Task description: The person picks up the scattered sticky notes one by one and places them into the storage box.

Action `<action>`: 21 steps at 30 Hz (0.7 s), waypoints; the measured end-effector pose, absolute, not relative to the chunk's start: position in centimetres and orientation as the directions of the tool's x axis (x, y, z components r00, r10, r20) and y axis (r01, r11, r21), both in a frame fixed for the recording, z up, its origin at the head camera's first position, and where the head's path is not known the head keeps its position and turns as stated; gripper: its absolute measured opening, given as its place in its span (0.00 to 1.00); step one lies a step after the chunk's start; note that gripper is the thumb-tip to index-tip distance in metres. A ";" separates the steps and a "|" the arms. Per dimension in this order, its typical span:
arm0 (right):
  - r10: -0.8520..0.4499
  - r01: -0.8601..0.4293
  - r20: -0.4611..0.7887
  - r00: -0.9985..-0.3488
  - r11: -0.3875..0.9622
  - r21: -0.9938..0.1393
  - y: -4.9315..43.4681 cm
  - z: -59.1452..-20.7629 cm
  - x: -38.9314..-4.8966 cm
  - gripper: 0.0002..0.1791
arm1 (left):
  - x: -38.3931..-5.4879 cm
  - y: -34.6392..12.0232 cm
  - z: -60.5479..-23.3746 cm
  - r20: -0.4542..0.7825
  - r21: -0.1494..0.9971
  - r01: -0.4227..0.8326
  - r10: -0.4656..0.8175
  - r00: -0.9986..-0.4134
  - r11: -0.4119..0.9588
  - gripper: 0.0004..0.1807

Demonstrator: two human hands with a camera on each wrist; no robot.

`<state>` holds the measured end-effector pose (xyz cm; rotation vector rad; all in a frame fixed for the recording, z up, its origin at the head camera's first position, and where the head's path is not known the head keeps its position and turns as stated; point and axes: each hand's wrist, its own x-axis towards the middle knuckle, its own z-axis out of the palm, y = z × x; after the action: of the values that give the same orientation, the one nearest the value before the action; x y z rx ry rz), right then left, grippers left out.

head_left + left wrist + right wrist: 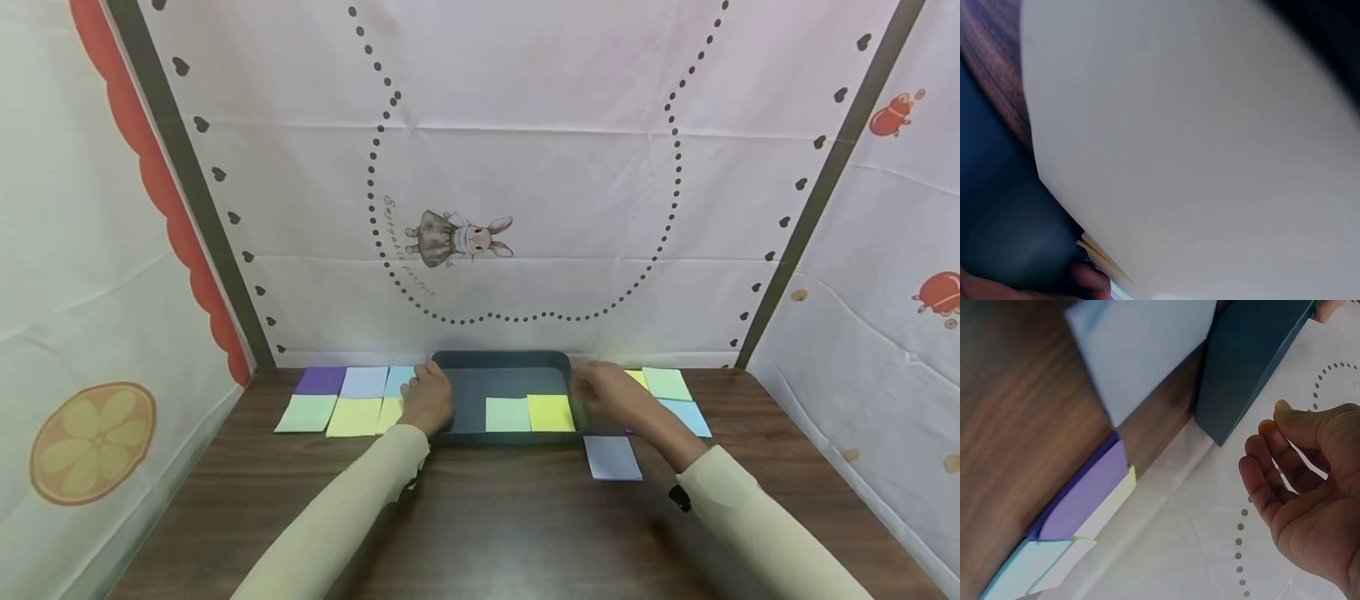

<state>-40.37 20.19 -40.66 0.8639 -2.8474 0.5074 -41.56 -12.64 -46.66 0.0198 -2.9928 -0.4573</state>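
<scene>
Currently, the head view shows a dark rectangular tray [467, 404] on the wood-grain surface [510, 521]. A pale green sticky note [507, 415] and a bright yellow sticky note [551, 413] lie side by side inside it, along the near wall. The left hand [429, 397] is at the tray's left end, its grip clamped on the rim with fingers curled. The right hand [606, 390], blurred, is at the right end. Left of the tray, two rows of notes comprise a purple note [320, 381], a lavender note [364, 382], a light blue note [399, 380], a mint note [306, 413] and two pale yellow notes [352, 417]. A grey-blue note [612, 458] lies beside the tray's near right corner; further notes lie partly behind the right forearm.

In the left wrist view, a pale sleeve [1191, 150] fills most of the frame. Parts of the left hand show at the lower edge, against the dark tray.

In the right wrist view, the right grip is slack: fingers loosely bent, thumb near the index fingertip, nothing visible between. It is apart from the tray. A violet pad [1088, 487] rests nearby.
</scene>
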 end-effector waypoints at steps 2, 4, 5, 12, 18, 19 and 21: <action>-0.519 -0.566 0.230 -0.824 0.781 -0.266 20.5 -40.9 -40.1 0.08 | -41.6 -12.7 -46.7 0.100 0.298 0.001 -0.030 -0.995 0.954 0.18; -0.509 -0.559 0.237 -0.827 0.786 -0.263 20.8 -41.2 -39.7 0.09 | -41.5 -12.6 -46.5 0.096 0.291 -0.003 -0.032 -0.995 0.957 0.19; -0.502 -0.551 0.233 -0.833 0.790 -0.268 20.9 -41.4 -39.5 0.09 | -41.5 -12.7 -46.5 0.095 0.289 -0.003 -0.032 -0.995 0.957 0.19; -0.444 -0.463 0.133 -0.886 0.829 -0.313 21.4 -41.7 -38.5 0.10 | -41.7 -12.9 -46.7 0.097 0.293 0.008 -0.021 -0.995 0.956 0.19; -0.418 -0.405 0.032 -0.908 0.855 -0.325 21.9 -42.1 -37.9 0.12 | -41.8 -12.9 -46.7 0.096 0.309 0.017 -0.013 -0.995 0.951 0.19; -0.418 -0.400 0.019 -0.908 0.854 -0.332 22.0 -42.2 -37.7 0.11 | -41.8 -12.8 -46.7 0.100 0.314 0.019 -0.013 -0.995 0.949 0.18; -0.417 -0.393 0.003 -0.909 0.854 -0.342 22.2 -42.2 -37.5 0.10 | -41.8 -12.8 -46.5 0.108 0.319 0.025 -0.010 -0.994 0.947 0.19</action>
<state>-37.45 22.23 -42.24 0.6760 -3.0928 0.5460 -41.79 -12.76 -46.55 -0.0110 -2.9934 -0.4923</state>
